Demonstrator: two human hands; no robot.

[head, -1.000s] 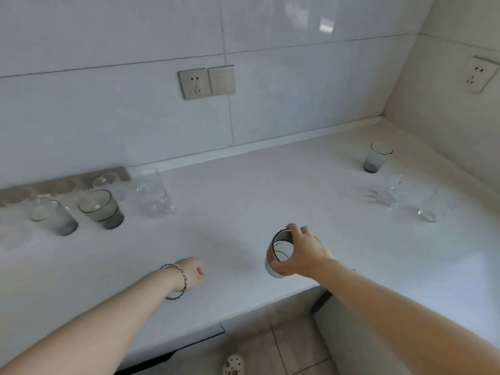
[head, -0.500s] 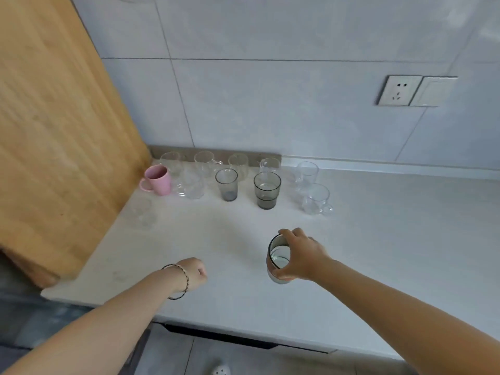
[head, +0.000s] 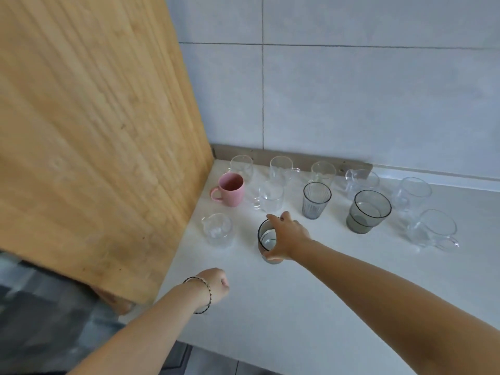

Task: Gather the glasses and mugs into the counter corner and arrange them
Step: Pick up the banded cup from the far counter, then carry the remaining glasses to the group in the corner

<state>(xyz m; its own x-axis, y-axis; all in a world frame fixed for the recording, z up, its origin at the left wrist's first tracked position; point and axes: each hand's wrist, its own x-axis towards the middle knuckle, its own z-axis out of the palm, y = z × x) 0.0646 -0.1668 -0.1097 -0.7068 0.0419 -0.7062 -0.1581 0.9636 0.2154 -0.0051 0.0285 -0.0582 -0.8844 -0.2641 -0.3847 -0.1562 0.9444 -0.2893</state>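
Observation:
My right hand grips a smoky grey glass from the side, low over the white counter. My left hand is a loose fist with nothing in it, resting near the counter's front edge. In the corner stand a pink mug, a ribbed grey glass, a wide dark glass and several clear glasses and mugs, one clear mug just left of the held glass.
A tall wooden panel walls off the counter's left side. A tiled wall runs behind. The counter's front edge drops to the floor at the bottom left.
The view has swung left toward the wooden panel and the corner. My right hand has carried the grey glass forward, closer to the gathered glasses. My left fist has stayed put.

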